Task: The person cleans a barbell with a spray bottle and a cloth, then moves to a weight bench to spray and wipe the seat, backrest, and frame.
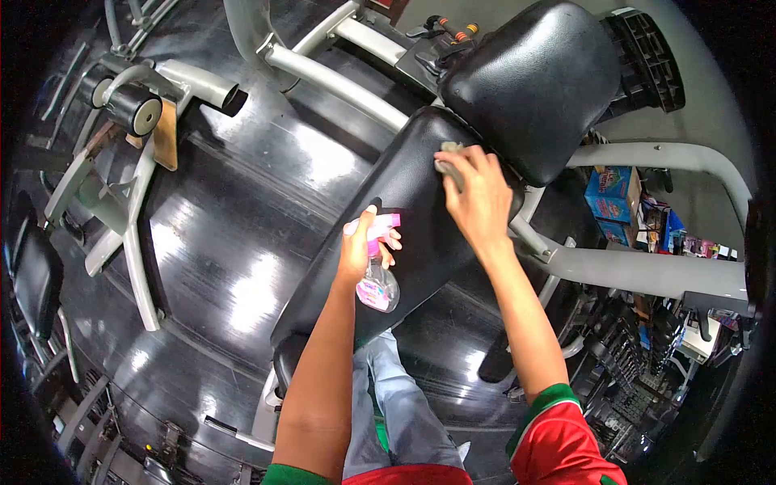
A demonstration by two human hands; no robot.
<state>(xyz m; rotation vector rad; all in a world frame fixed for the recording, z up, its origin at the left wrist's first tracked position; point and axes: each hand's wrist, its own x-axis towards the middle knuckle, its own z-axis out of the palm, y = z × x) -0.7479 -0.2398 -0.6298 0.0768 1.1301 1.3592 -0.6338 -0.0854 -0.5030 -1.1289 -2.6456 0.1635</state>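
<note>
My left hand (360, 246) grips a small clear spray bottle (378, 287) with a pink trigger head, held over the long black padded seat (404, 186) of a gym bench. My right hand (478, 198) presses a grey cloth (449, 166) flat on the far end of that seat, just below the black back pad (537, 77). Only a corner of the cloth shows from under my fingers. My legs in light jeans stand at the near end of the bench.
Grey metal frame tubes (339, 81) run around the bench. A second machine with a roller pad (133, 109) stands at the left on the glossy black floor (242, 242). Blue boxes (612, 194) and clutter sit at the right, a weight stack (622, 356) below them.
</note>
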